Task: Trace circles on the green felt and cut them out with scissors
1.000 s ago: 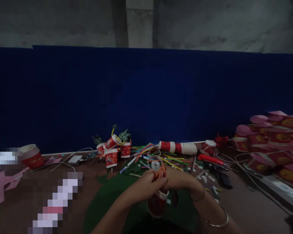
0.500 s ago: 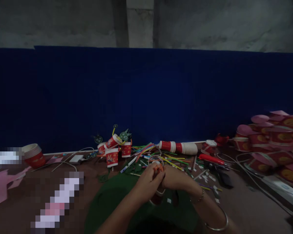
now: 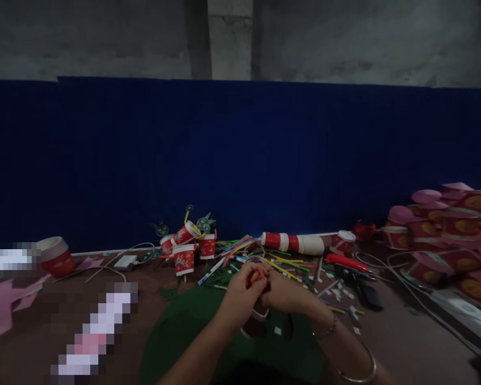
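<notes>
My left hand [image 3: 240,291] and my right hand [image 3: 282,291] meet over the dark green mat [image 3: 176,337]. Both are closed around a small orange piece [image 3: 257,275], pinched in the fingertips; its exact kind is hard to make out. Just below the hands is a paper cup [image 3: 253,325], mostly hidden and in shadow, its pale rim showing under my right hand. Behind my fingers, several thin coloured strips [image 3: 240,246] lie in a loose heap. Several small white squares [image 3: 339,293] are scattered right of my right hand.
Red paper cups [image 3: 184,259] with attached cut-outs stand at the back left. A row of nested cups [image 3: 292,242] lies on its side behind. To the right are a red-handled tool [image 3: 347,262], cables and a pile of decorated cups [image 3: 436,235]. Cup stack [image 3: 56,256] at far left.
My hands have shifted slightly, with the fingers drawn closer around the orange piece. The cup below them shows a little farther left. Everything else stays put.
</notes>
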`<state>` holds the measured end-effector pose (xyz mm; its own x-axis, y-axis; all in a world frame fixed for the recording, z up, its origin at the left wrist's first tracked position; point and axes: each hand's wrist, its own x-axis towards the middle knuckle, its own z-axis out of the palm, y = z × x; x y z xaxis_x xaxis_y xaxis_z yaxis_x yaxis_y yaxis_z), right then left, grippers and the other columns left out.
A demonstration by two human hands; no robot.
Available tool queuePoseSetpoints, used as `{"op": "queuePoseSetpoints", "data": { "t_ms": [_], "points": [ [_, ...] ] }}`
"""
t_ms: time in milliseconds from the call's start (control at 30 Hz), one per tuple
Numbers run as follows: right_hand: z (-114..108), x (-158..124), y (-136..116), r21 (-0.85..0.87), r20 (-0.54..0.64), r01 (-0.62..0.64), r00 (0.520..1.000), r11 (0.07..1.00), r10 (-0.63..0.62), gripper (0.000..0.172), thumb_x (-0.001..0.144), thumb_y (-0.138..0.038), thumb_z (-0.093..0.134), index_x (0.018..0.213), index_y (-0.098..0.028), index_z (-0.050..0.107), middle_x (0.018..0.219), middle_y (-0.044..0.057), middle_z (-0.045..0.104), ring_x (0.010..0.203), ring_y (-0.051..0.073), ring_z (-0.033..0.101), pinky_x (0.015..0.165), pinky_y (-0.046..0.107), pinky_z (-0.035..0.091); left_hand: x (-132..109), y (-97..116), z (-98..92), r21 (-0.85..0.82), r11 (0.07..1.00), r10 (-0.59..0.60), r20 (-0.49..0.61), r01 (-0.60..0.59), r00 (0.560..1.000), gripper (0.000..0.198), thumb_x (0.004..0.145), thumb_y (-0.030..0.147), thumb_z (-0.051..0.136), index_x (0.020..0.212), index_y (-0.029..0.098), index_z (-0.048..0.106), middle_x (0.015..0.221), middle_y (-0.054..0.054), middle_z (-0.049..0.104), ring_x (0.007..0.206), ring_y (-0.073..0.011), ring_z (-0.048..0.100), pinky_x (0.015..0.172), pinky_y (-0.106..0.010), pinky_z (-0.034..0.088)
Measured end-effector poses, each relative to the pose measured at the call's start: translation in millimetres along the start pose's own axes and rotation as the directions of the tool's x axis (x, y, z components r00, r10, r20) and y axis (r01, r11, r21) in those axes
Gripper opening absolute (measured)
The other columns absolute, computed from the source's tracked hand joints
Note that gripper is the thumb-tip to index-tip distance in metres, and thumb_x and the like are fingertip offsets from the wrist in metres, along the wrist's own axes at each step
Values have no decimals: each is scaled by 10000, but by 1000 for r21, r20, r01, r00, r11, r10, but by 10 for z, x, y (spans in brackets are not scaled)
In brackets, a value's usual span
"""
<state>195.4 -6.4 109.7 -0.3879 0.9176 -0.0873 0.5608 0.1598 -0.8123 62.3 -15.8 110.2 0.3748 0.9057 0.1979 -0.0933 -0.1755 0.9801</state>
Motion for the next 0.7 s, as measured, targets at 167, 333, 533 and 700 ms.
{"op": "queuePoseSetpoints", "data": {
  "t_ms": [167,333,533,700],
  "points": [
    [-28,20,-78,336,-134,73,991,939,-29,296,787,-353,541,1017,-167,524,561,-49,516,477,93,451,467,201,351,43,114,-151,-123,992,-49,-297,12,954,174,743,290,597,858,189,514,702,10,627,664,-142,598,681,-275,473],
    [-23,-1,-143,163,-367,211,920,964,-140,212,760,-304,561,902,-155,612,696,11,604,619,128,532,573,228,404,58,135,-213,-47,999,5,-323,-21,946,151,732,276,593,841,191,532,902,-42,670,757,-166,623,704,-288,476],
    [32,-91,-208,-328,-412,44,892,944,-185,167,723,-233,564,825,-187,688,844,52,664,793,185,584,687,253,404,24,60,-152,275,957,174,-303,-89,937,68,737,201,541,796,195,574,842,-34,647,841,-198,593,781,-326,443],
    [116,-99,-243,-548,-417,-130,899,827,-134,210,731,-201,544,881,-147,680,897,113,673,888,232,593,742,275,398,-9,29,-63,250,964,163,-274,-93,948,57,747,208,528,795,206,560,782,-5,628,746,-170,588,707,-292,446]
  ]
}}
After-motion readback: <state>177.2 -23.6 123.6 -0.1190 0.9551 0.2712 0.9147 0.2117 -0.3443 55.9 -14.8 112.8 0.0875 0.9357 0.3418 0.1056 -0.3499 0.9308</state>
